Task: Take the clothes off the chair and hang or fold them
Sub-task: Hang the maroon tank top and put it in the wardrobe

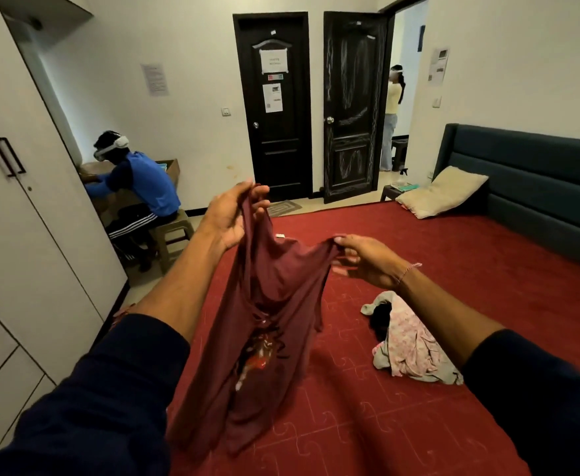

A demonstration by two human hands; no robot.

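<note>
Above the red bed (419, 269), maroon shirt (264, 304) pinched by left hand (230, 218) and right hand (364, 259), pink clothes (412, 345) heaped beside it on the bed.

Maroon shirt (274, 324) printed with a red, white and black graphic, red bed cover (453, 255) stitched in a puzzle-piece pattern, pink floral garment (413, 348) bundled with grey cloth (something black beneath), beige pillow (443, 192), dark teal headboard (535, 173), black doors (274, 104)
</note>
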